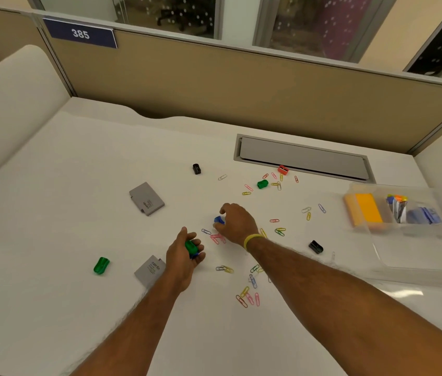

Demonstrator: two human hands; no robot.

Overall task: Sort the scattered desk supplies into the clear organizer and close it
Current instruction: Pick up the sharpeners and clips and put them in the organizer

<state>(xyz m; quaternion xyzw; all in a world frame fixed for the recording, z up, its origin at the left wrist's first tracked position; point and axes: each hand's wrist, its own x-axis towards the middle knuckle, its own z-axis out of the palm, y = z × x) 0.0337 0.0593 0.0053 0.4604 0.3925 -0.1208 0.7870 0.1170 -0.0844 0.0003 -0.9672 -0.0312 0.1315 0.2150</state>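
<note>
My left hand (184,256) holds a green sharpener (191,246) in its curled fingers, with a blue one partly hidden under it. My right hand (234,222) pinches a blue sharpener (219,220) on the white desk (78,185). More sharpeners lie loose: green (101,265), green (262,184), black (196,168), black (315,246) and red (282,169). Coloured paper clips (249,295) are scattered around my hands. The clear organizer (431,256) stands open at the right, holding orange sticky notes (365,210) and other small supplies.
Two grey boxes lie on the desk, one at centre left (146,198), one (150,270) beside my left wrist. A grey cable hatch (304,158) is set into the desk at the back. A beige partition (241,85) closes the far side.
</note>
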